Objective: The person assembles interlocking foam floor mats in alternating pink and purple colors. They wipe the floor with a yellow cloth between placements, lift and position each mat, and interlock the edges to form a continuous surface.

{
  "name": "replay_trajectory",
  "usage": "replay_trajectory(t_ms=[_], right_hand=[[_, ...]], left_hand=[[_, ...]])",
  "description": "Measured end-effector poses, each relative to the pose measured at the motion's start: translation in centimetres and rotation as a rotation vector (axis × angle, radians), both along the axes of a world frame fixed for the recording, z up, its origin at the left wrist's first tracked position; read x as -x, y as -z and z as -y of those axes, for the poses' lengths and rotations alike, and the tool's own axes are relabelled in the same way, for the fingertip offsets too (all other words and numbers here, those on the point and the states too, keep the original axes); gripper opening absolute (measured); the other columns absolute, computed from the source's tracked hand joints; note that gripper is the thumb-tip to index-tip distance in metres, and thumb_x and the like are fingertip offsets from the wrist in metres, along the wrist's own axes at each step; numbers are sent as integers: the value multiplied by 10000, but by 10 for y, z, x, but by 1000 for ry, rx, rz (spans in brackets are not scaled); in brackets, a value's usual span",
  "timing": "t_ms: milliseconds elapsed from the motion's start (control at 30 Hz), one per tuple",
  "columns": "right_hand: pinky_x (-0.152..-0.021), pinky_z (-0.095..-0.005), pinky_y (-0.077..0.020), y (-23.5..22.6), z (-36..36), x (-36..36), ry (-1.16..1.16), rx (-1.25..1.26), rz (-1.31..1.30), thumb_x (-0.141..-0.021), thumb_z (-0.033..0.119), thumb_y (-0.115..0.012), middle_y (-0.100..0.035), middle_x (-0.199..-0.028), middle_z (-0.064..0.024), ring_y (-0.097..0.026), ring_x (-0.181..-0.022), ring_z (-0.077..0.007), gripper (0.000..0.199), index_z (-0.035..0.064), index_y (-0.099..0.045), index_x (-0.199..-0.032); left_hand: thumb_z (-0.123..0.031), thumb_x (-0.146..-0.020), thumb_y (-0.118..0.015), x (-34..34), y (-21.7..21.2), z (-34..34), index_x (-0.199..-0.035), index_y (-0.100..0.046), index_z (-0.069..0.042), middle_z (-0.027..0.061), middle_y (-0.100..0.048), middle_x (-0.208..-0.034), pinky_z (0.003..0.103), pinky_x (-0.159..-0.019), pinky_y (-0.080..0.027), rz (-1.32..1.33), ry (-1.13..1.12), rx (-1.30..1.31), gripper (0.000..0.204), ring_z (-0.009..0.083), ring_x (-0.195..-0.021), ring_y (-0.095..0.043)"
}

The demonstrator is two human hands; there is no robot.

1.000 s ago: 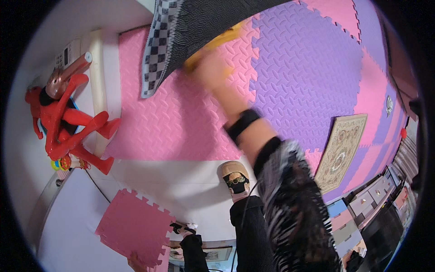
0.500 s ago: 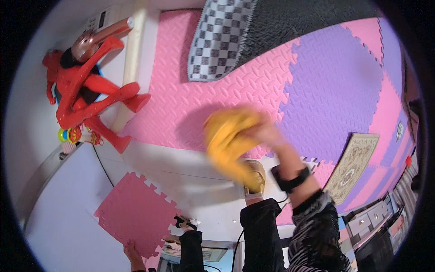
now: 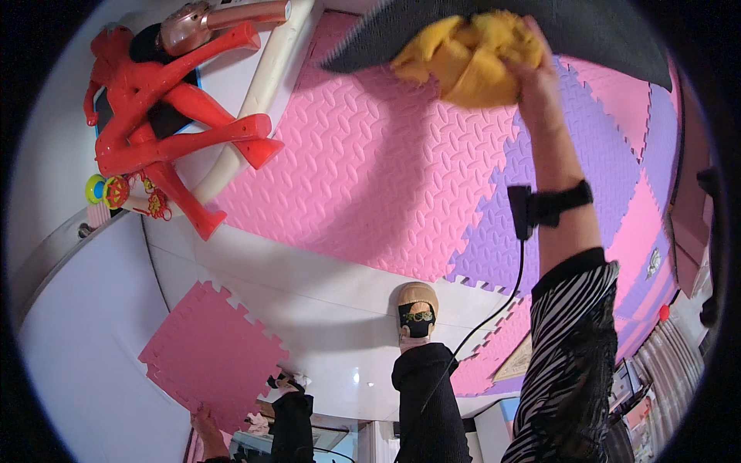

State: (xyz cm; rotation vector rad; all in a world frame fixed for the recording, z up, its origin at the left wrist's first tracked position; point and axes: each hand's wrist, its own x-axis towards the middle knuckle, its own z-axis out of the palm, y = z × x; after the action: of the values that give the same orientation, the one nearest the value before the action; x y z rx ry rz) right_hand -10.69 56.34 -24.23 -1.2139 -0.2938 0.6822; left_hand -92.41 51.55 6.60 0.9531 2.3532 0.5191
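Observation:
My right hand (image 3: 536, 73) is stretched out toward the top of the view and is shut on a crumpled yellow cloth (image 3: 463, 54). The cloth lies against the edge of a dark grey fabric (image 3: 556, 23) on the pink foam mat (image 3: 370, 170). A black wrist strap (image 3: 549, 207) with a cable sits on that forearm. My left hand (image 3: 205, 426) shows at the bottom edge, touching the near corner of a loose pink foam tile (image 3: 204, 359); its grip is hidden.
A red doll figure (image 3: 154, 123) lies at the left by a cream bar (image 3: 255, 100). Purple foam tiles (image 3: 610, 154) adjoin the pink ones at the right. White floor (image 3: 324, 301) runs below the mats, with my slippered foot (image 3: 417, 309) on it.
My right hand pulled the yellow cloth back toward me over the pink mat, then swung it out again to the dark fabric's edge. The left hand stayed by the loose tile.

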Motion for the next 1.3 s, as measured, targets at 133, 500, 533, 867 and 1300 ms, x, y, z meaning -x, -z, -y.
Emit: replay_trajectory(t_ms=[133,500,533,867,1300], right_hand=[[-817,-308,-487,29,-20,5,249,252,392,-768,-24,-553,-609,-1064,-88,-585,-966,-188,383,51,-550,-1143],[-804,-446,-454,38,-107,217,151,535,326,-698,190,-668,-595,-923,-226,-559,-937,-390,371,-4,-575,-999],[-785,-430,-474,27,-109,208,175,408,527,-706,158,-652,-606,-907,-220,-579,-919,-383,351,-4,-575,-1008],[-824,-416,-484,71,-168,209,-313,763,847,-766,335,-600,-590,-1044,-235,-580,-984,-370,525,38,-502,-1188],[-882,-353,-493,-16,41,295,-536,163,-176,-672,-64,-650,-599,-1120,-92,-577,-1017,-200,402,5,-566,-1059]], left_hand=[[25,-751,-594,-11,7,10,-1219,-503,-11,88,-560,-1097,388,-817,-477,48,-101,-25,478,242,-963,-550],[-177,-847,-569,-27,23,32,-1298,-433,-43,121,-494,-1218,438,-915,-438,332,-214,112,489,289,-1077,-502],[-163,-850,-566,-26,23,30,-1294,-435,-41,117,-500,-1210,439,-909,-442,343,-312,91,479,285,-1066,-508],[-5,-795,-598,-12,22,31,-1276,-450,8,100,-523,-1202,370,-890,-446,181,-181,21,503,252,-1070,-512],[21,-795,-573,1,-5,26,-1279,-446,15,87,-553,-1170,345,-913,-413,277,-83,-20,501,239,-1044,-533]])
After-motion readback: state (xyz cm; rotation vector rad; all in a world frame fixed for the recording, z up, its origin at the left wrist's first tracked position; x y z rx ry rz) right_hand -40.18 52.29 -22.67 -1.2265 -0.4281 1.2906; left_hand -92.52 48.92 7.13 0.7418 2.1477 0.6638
